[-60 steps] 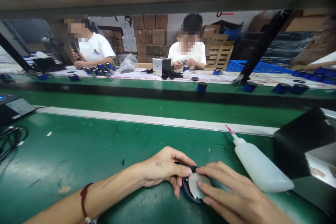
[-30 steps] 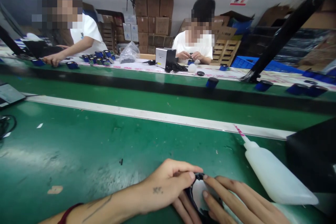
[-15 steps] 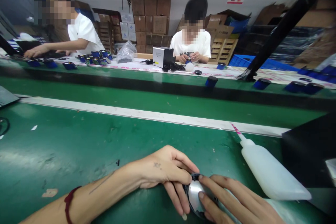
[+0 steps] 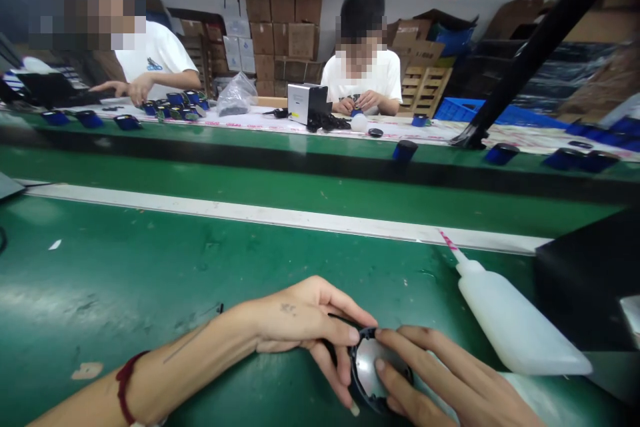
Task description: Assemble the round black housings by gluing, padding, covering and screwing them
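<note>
Low in the view, both hands are at a round black housing with a silvery metal disc (image 4: 369,368) inside its rim. My left hand (image 4: 315,320) grips the housing's left edge, with the thumb on top and the fingers around the side. My right hand (image 4: 440,373) closes on it from the right. One of its fingers rests at the upper rim and another touches the metal disc. Part of the housing's right side is hidden under the right hand. To the right lies a translucent squeeze bottle (image 4: 520,320) with a pink-striped nozzle.
A white strip (image 4: 250,213) crosses the green bench (image 4: 150,267). A black box (image 4: 585,280) stands at the right. Beyond, blue round parts (image 4: 405,150) line a conveyor edge, and two people (image 4: 363,80) work at the far table. A dark slanted post (image 4: 530,60) rises at right.
My hands stay on the housing, with the left fingers slightly shifted and more of the metal disc showing. The co-worker at the left has drawn a hand back to the right.
</note>
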Demonstrator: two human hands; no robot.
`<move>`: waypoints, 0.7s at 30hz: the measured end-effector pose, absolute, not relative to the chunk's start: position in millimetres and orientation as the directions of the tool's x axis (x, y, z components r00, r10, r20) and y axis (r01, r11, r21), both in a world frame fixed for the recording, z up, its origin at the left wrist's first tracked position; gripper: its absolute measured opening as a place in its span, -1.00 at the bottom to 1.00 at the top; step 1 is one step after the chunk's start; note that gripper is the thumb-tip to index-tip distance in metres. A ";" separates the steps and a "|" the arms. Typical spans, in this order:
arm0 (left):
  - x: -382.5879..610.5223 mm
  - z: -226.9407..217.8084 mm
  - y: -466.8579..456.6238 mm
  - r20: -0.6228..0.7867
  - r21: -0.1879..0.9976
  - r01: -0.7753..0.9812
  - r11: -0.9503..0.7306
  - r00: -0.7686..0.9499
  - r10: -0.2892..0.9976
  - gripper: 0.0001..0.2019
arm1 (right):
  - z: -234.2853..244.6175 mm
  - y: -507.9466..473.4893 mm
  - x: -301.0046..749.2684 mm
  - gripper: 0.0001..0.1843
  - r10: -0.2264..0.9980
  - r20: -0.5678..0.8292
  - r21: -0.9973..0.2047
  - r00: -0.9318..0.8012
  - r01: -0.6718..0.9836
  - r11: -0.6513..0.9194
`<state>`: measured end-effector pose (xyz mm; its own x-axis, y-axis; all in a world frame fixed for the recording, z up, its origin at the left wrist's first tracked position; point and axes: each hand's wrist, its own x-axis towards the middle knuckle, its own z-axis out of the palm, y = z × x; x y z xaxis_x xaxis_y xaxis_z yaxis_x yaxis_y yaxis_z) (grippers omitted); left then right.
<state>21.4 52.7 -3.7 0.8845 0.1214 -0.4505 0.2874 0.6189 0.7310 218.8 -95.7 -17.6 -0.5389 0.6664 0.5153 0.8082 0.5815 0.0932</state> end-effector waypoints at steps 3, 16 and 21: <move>18.3 -6.4 49.1 -0.422 0.743 0.248 0.622 0.894 0.147 -0.63 | -19.5 -93.3 213.7 -0.58 0.651 0.586 0.055 -0.483 0.825 0.563; 13.0 -9.5 26.9 -0.369 0.775 0.180 0.606 0.907 0.203 -0.46 | 0.3 -87.8 204.8 -0.68 0.643 0.560 0.160 -0.523 0.829 0.536; 9.1 -14.3 4.1 -0.329 0.780 0.080 0.620 0.896 0.298 -0.36 | 0.8 -88.9 200.8 -0.67 0.640 0.579 0.122 -0.505 0.830 0.545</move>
